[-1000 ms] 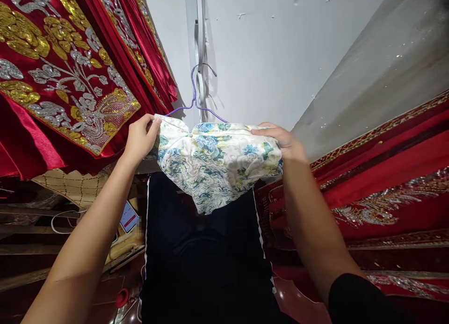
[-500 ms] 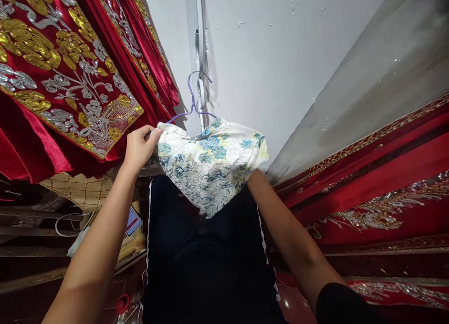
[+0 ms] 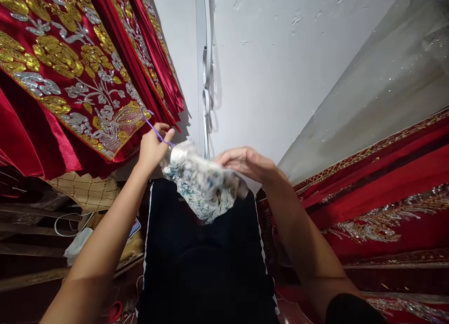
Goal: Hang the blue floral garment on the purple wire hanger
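A small white garment (image 3: 205, 188) with blue, green and yellow floral print hangs bunched and motion-blurred in front of my body. My left hand (image 3: 154, 146) is closed around the purple hanger (image 3: 153, 126), whose hook end points up and to the left. The hanger's other end runs into the garment's left side. Over the garment's upper right edge is my right hand (image 3: 249, 162), its fingers stretched out and slightly blurred. Whether those fingertips touch the cloth I cannot tell.
Red embroidered fabric (image 3: 94, 81) with gold and silver sequins hangs at upper left. A metal rail (image 3: 206, 71) runs down the white wall. Sheer and red beaded fabrics (image 3: 379, 221) fill the right side. A phone (image 3: 134, 228) lies partly hidden behind my left forearm.
The garment has gone from spread flat to bunched and lower. The hanger has tilted left, its hook away from the rail, into my left hand. My right hand has come out from behind the cloth.
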`<state>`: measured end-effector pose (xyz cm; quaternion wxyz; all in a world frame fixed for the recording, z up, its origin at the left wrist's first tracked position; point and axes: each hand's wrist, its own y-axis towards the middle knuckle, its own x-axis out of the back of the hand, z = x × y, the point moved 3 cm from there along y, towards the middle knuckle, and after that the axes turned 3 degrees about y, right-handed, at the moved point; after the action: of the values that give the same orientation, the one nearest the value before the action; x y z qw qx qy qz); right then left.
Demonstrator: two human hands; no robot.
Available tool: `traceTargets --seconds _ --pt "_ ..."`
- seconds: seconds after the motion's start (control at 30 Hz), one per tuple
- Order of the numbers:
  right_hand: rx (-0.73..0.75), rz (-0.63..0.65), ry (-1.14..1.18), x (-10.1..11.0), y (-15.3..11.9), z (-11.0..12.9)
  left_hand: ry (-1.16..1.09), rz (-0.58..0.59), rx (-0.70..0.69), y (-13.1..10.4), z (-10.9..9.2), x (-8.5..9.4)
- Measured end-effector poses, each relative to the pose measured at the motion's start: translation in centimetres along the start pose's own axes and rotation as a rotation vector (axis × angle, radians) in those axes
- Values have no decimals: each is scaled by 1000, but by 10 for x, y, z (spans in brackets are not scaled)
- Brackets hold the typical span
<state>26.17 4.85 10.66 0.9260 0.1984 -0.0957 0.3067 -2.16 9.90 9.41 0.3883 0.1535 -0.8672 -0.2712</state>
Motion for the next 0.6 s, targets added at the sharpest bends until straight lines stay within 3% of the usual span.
traceTargets --seconds 0.03,0.07,0.17,0.3,0.43,0.53,0.6 --pt "-51 118 54 -8 -3 -7 -94 59 -16 -4 -3 -3" --pt "-108 154 61 -12 -5 -18 -199 122 -34 -10 -7 -5" --pt "-198 -40 -113 -14 -6 -55 -465 315 -131 -27 -32 -6" --pt "-8 -249 -535 -35 6 -82 -609 506 -320 -46 -84 2" --pt "150 -312 -678 -58 10 -82 -773 586 -328 -50 -124 0" --pt "138 -362 -670 -45 0 -82 -788 656 -294 -39 -121 -8" --pt "106 -476 -707 -20 -15 -80 -680 635 -283 -28 -95 -13"
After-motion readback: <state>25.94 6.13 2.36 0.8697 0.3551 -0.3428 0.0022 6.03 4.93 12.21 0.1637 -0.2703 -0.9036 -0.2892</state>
